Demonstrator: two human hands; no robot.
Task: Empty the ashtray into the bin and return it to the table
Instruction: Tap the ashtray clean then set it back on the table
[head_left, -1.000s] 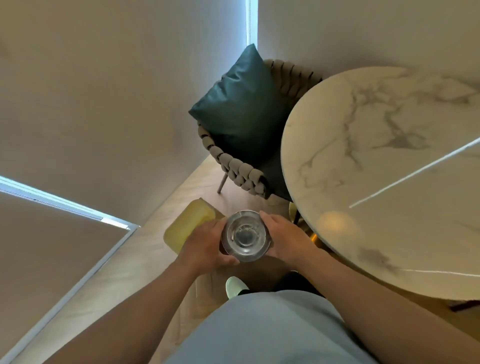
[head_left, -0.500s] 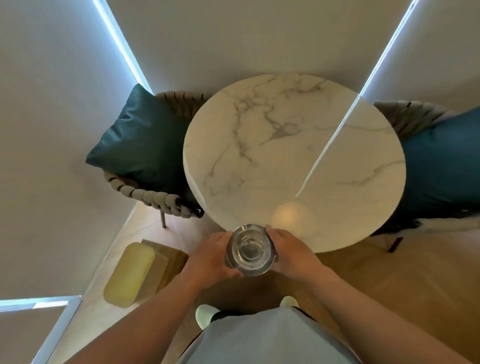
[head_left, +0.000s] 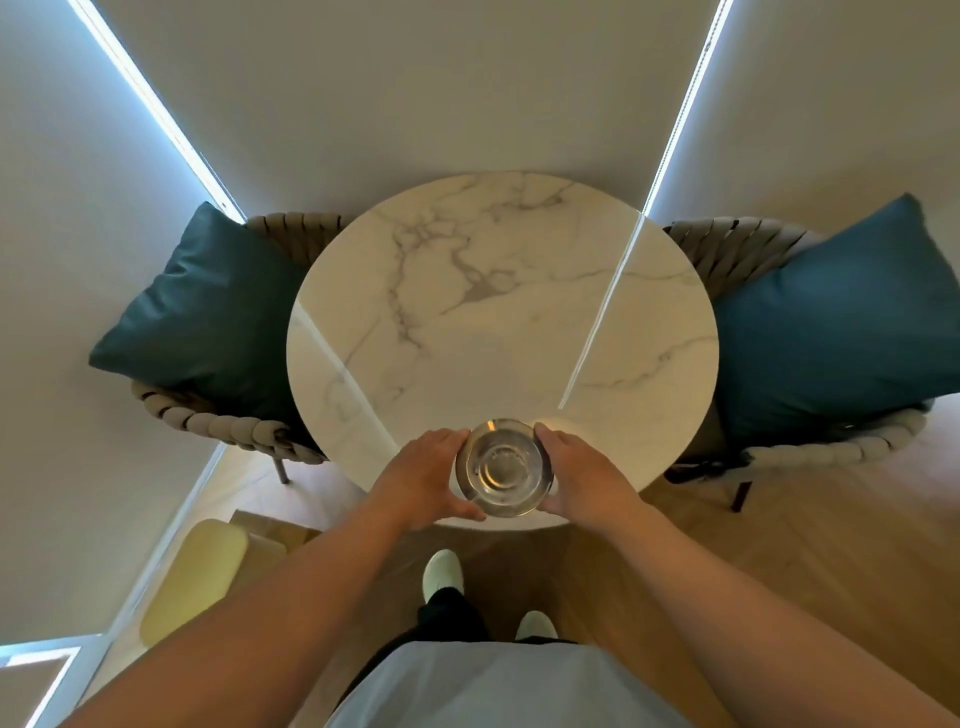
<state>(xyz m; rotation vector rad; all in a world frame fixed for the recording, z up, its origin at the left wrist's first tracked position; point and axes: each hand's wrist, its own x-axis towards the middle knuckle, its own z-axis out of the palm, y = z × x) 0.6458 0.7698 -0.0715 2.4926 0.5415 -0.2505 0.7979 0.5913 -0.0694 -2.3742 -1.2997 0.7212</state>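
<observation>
A round clear glass ashtray (head_left: 503, 467) is held between both my hands over the near edge of the round white marble table (head_left: 498, 312). My left hand (head_left: 423, 475) grips its left side and my right hand (head_left: 584, 475) grips its right side. The ashtray's bowl looks bare. I cannot tell whether it touches the tabletop. The bin (head_left: 195, 579), with a pale yellow lid, stands on the floor at my lower left, beside the wall.
Two woven chairs flank the table, each with a cushion: a dark teal one (head_left: 208, 312) on the left and a blue one (head_left: 841, 317) on the right. Blinds close in behind the table. My feet (head_left: 442, 574) stand on the wooden floor just before the table.
I have turned right from the bin to face the table. The ashtray, still in both hands, has come from over the floor to above the table's near edge.
</observation>
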